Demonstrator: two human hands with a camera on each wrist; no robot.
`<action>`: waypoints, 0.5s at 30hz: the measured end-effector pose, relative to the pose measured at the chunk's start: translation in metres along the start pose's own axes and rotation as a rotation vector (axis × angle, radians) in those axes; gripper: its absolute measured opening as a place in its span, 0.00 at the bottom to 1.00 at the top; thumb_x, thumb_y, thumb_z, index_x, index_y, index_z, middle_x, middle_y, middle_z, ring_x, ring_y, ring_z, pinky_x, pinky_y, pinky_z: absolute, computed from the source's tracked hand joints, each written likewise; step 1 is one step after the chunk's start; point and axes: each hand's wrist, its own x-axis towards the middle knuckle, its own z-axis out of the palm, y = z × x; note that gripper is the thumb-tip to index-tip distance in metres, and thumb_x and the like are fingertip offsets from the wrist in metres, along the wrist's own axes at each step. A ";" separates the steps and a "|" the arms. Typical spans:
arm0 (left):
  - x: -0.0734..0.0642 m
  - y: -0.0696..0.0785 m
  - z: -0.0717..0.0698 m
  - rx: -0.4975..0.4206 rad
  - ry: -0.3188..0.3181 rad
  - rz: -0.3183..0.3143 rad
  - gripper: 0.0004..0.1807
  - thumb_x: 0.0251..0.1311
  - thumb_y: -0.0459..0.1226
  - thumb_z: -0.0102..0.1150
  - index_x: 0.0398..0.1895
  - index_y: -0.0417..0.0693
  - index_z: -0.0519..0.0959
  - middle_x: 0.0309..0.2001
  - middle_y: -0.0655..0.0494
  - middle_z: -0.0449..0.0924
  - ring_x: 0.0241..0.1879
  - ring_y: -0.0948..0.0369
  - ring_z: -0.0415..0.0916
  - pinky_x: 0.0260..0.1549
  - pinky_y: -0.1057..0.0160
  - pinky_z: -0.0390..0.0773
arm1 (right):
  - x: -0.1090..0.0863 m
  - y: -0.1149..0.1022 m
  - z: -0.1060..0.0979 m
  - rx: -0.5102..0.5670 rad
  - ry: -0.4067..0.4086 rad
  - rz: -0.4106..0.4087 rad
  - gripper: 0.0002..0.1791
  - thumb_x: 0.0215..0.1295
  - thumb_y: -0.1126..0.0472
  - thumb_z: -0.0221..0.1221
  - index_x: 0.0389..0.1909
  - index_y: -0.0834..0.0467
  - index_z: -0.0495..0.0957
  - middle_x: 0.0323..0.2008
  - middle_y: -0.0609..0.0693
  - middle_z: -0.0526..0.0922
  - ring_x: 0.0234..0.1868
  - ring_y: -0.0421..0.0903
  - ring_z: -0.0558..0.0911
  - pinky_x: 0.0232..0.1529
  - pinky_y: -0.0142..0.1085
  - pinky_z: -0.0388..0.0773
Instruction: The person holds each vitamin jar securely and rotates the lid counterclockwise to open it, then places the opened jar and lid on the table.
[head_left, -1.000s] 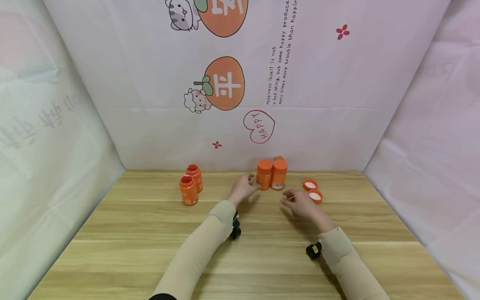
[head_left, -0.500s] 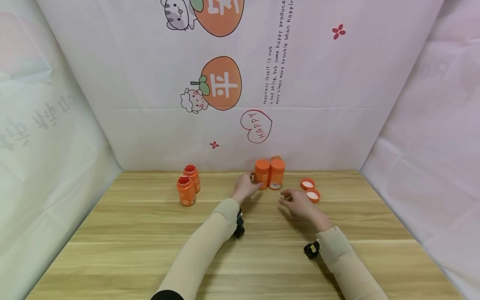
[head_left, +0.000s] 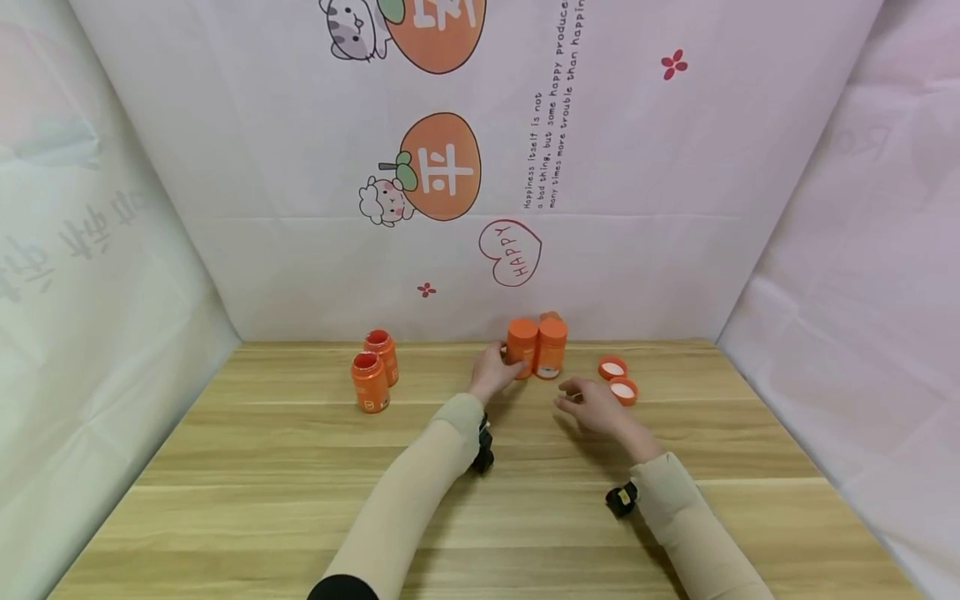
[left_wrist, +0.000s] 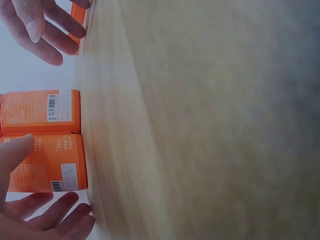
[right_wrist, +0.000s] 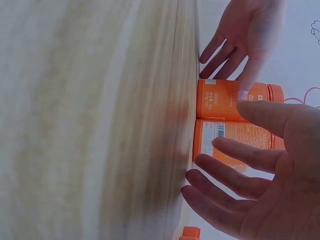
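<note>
At the back of the counter (head_left: pixel 300 467), just close the left hand (head_left: pixel 492 372), fingers parted around the left capped jar (head_left: pixel 522 335), gently so as not to bump the capped twin (head_left: pixel 552 340), leaving the spread-fingered right hand (head_left: pixel 594 407) clear tbh.
</note>
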 end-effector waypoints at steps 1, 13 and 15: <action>0.000 0.000 0.000 -0.004 0.000 0.002 0.29 0.58 0.45 0.63 0.59 0.42 0.70 0.56 0.46 0.76 0.54 0.52 0.74 0.53 0.54 0.74 | 0.000 0.000 0.000 -0.003 0.001 0.002 0.22 0.67 0.55 0.56 0.54 0.67 0.74 0.50 0.64 0.80 0.48 0.57 0.80 0.48 0.49 0.77; 0.001 0.003 0.006 -0.051 0.033 -0.020 0.30 0.56 0.43 0.66 0.60 0.42 0.70 0.58 0.46 0.75 0.57 0.51 0.73 0.57 0.52 0.71 | 0.001 0.000 0.001 -0.011 -0.004 0.007 0.22 0.67 0.55 0.56 0.54 0.67 0.74 0.49 0.64 0.80 0.48 0.58 0.80 0.49 0.50 0.76; 0.002 0.003 0.006 -0.064 0.040 -0.019 0.29 0.56 0.43 0.66 0.59 0.42 0.70 0.57 0.46 0.76 0.56 0.51 0.73 0.56 0.52 0.72 | 0.001 0.000 0.002 -0.010 -0.002 0.009 0.22 0.67 0.55 0.56 0.54 0.67 0.75 0.49 0.64 0.80 0.48 0.57 0.80 0.49 0.50 0.76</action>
